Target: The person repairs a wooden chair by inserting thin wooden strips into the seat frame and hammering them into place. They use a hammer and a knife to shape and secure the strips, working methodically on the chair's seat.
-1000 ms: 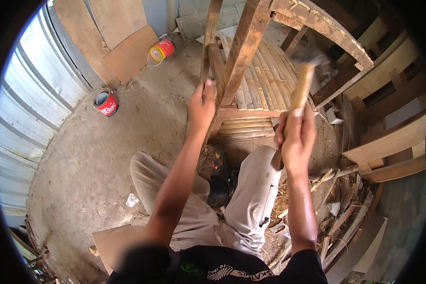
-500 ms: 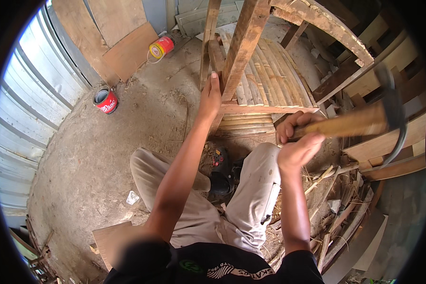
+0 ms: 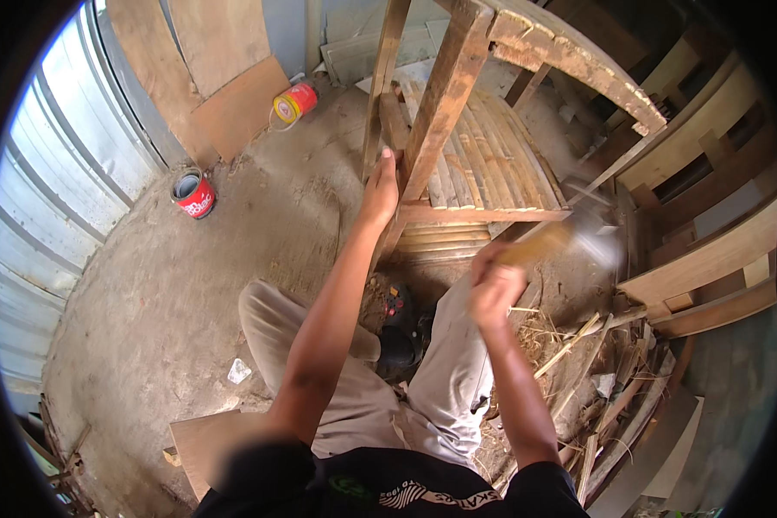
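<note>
My left hand [image 3: 380, 186] grips a slanted leg of a wooden chair frame [image 3: 445, 95] that stands in front of me. The frame's slatted seat [image 3: 483, 164] spreads out behind that leg. My right hand [image 3: 495, 289] is closed on the wooden handle of a hammer [image 3: 570, 237]. The hammer is motion-blurred, with its head out to the right near the seat's front rail. I sit on the dirt floor with my knees bent and a dark shoe [image 3: 397, 345] between my legs.
A red tin [image 3: 194, 194] stands open on the floor at left, and a yellow-red can [image 3: 293, 102] lies near plywood sheets [image 3: 224, 78]. Corrugated metal wall at left. Wood scraps and splinters [image 3: 596, 380] pile at right beside stacked timber frames [image 3: 708, 242].
The hammer went from raised upright to swung out right, and now comes down low and blurred toward the chair rail. My left hand stayed on the chair leg.
</note>
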Action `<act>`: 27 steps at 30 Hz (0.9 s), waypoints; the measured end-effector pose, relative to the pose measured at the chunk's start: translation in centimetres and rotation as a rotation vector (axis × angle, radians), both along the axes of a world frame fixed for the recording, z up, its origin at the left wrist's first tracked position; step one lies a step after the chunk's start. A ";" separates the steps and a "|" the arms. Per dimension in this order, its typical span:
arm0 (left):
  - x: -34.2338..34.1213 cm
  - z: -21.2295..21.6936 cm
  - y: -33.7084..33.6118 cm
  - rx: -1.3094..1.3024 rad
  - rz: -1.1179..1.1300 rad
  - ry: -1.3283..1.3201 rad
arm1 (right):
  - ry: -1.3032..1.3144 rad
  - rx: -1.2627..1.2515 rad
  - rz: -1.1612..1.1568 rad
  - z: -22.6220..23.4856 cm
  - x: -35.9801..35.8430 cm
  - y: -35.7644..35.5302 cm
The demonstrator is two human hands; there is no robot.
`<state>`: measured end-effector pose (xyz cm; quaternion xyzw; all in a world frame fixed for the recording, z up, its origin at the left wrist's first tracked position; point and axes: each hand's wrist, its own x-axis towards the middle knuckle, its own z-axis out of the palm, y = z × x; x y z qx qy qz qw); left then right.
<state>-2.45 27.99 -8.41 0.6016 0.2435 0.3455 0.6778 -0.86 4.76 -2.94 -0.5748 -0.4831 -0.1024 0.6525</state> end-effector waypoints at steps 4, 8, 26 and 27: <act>-0.5 -0.1 0.6 0.032 -0.075 0.010 | 0.530 -0.541 -0.085 -0.7 -2.6 -2.3; -0.7 -0.5 -0.5 0.096 0.030 0.120 | 0.399 0.130 -0.045 2.0 -0.4 -3.0; -1.0 1.2 1.0 -0.018 -0.164 0.031 | 0.197 -0.525 -0.311 -4.2 -1.7 -1.8; -1.3 1.2 1.2 -0.010 -0.187 0.015 | 0.289 -0.503 -0.221 -5.5 -2.3 -2.0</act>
